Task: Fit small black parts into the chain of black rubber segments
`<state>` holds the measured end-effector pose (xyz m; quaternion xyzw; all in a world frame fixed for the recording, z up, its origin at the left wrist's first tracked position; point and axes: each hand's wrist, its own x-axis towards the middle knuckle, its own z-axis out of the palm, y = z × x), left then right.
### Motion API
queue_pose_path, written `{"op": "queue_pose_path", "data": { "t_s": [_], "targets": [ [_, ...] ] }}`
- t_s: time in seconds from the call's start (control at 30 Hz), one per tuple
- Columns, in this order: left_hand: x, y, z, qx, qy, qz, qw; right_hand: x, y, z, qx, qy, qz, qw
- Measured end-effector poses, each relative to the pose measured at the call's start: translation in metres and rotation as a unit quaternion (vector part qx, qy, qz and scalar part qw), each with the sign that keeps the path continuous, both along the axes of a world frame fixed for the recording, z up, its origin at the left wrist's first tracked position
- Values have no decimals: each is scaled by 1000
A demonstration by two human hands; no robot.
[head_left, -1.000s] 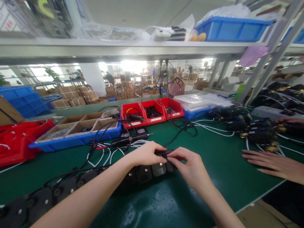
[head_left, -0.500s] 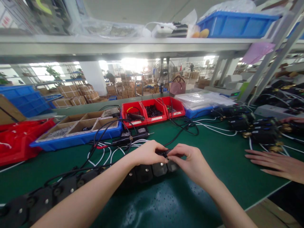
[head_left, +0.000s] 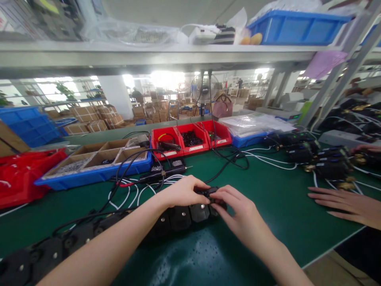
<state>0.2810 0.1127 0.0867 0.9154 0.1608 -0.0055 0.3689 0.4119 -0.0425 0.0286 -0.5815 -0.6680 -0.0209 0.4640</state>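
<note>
A row of black plug-like parts (head_left: 181, 216) with silver screws runs from the lower left to the middle of the green mat (head_left: 268, 186). At the row's right end, my left hand (head_left: 183, 192) and my right hand (head_left: 238, 212) meet over a small black part (head_left: 208, 192). Fingertips of both hands pinch it from either side. Black and white cables (head_left: 133, 190) lie just behind my left hand.
A blue tray (head_left: 89, 176) with cardboard compartments and three red bins (head_left: 190, 141) stand behind. A red bag (head_left: 20, 174) lies far left. Another person's hand (head_left: 345, 202) rests flat at the right, near black assemblies (head_left: 321, 163). A shelf (head_left: 149, 55) runs overhead.
My right hand has slid a little lower and closer over the black part. The view has shifted slightly. The other person's hand stays flat on the mat.
</note>
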Motion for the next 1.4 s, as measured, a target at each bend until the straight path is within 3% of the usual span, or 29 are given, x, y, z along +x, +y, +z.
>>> {"op": "queue_pose_path", "data": {
  "t_s": [0.27, 0.47, 0.83, 1.1, 1.23, 1.4],
  "targets": [
    [0, 1, -4, 4, -22, -18, 1000, -14, 5, -14, 45, -18, -75, 996],
    [5, 1, -4, -21, -4, -3, 1000, -13, -1, -14, 48, -67, -72, 994],
    [6, -11, 0, 1, 2, 21, 1000, -15, 6, -28, 61, -34, -121, 990],
    [9, -15, 0, -4, 8, 72, 997, -13, 2, -20, 39, -6, -95, 995],
    [10, -14, 1, -1, 9, 70, 997, -11, -4, -11, 38, -14, -62, 997],
    [11, -16, 1, 13, 7, 66, 998, -12, -4, -11, 24, -11, -80, 996]
  ]
}}
